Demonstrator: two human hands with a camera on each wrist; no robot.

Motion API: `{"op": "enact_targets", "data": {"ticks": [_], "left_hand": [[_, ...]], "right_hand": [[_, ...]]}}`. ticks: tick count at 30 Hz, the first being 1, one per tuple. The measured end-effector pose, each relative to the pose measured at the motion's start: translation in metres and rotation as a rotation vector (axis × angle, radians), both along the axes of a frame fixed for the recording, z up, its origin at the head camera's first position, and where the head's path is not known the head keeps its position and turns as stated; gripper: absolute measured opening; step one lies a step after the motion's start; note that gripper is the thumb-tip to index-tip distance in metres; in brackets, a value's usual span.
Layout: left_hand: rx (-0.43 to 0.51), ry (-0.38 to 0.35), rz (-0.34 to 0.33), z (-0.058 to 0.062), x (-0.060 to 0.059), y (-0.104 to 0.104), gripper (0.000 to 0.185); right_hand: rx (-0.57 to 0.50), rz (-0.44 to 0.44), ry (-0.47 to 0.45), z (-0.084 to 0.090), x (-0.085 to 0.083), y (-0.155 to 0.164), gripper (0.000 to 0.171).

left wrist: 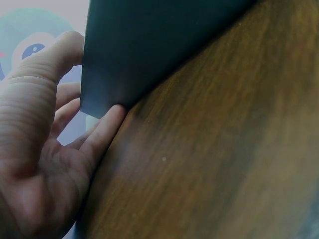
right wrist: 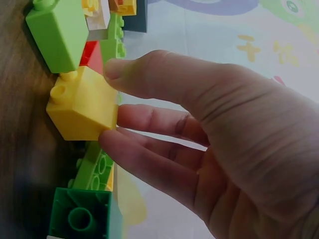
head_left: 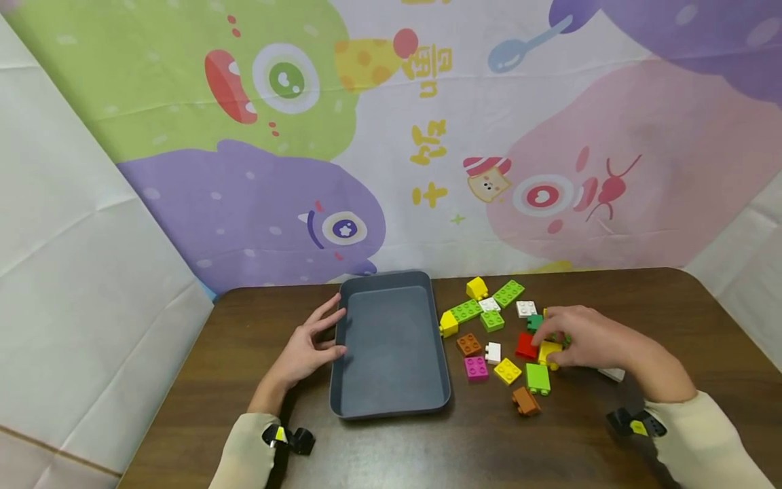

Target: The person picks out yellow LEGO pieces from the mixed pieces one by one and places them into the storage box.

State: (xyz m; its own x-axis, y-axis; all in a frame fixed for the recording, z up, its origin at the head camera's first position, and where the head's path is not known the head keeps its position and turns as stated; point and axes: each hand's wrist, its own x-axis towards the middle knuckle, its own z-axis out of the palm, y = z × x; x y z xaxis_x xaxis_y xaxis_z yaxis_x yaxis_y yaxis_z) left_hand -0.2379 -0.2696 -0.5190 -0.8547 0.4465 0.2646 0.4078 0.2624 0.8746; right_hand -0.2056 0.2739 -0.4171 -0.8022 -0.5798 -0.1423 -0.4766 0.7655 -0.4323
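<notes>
My left hand [head_left: 303, 350] rests against the left side of a dark grey tray [head_left: 442, 380], its fingers spread along the rim. In the left wrist view the fingers [left wrist: 102, 132] touch the tray's outer wall, with the thumb near its top edge. At the right, my right hand [head_left: 589, 339] pinches a yellow sloped toy brick [right wrist: 82, 107] between thumb and fingertips. A red brick [head_left: 527, 346] lies next to it, and a light green brick [head_left: 537, 378] is just in front. A dark green brick [right wrist: 82, 211] is near the fingers in the right wrist view.
Several loose bricks lie between the tray and my right hand, among them a magenta brick [head_left: 476, 369], a brown brick [head_left: 526, 401] and a white brick [head_left: 493, 352]. The brown table [head_left: 391, 451] meets a cartoon-printed cloth [head_left: 427, 238] at its back edge.
</notes>
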Motion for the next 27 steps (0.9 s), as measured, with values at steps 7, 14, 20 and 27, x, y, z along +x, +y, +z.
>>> {"op": "enact_targets", "data": {"ticks": [7, 14, 20, 27], "left_hand": [[-0.007, 0.004, 0.007, 0.002, 0.003, 0.002, 0.076], [-0.015, 0.002, 0.017, 0.011, 0.008, 0.005, 0.075], [-0.027, -0.046, 0.034, 0.016, 0.010, 0.007, 0.076], [-0.048, -0.082, 0.059, 0.020, 0.011, 0.010, 0.075]], "right_hand": [[0.056, -0.017, -0.061, -0.003, -0.002, -0.003, 0.024], [0.070, -0.007, -0.055, -0.006, -0.002, -0.005, 0.026], [0.059, -0.011, -0.057, -0.007, -0.002, -0.006, 0.025], [0.045, -0.031, -0.083, -0.009, -0.001, -0.007, 0.025]]}}
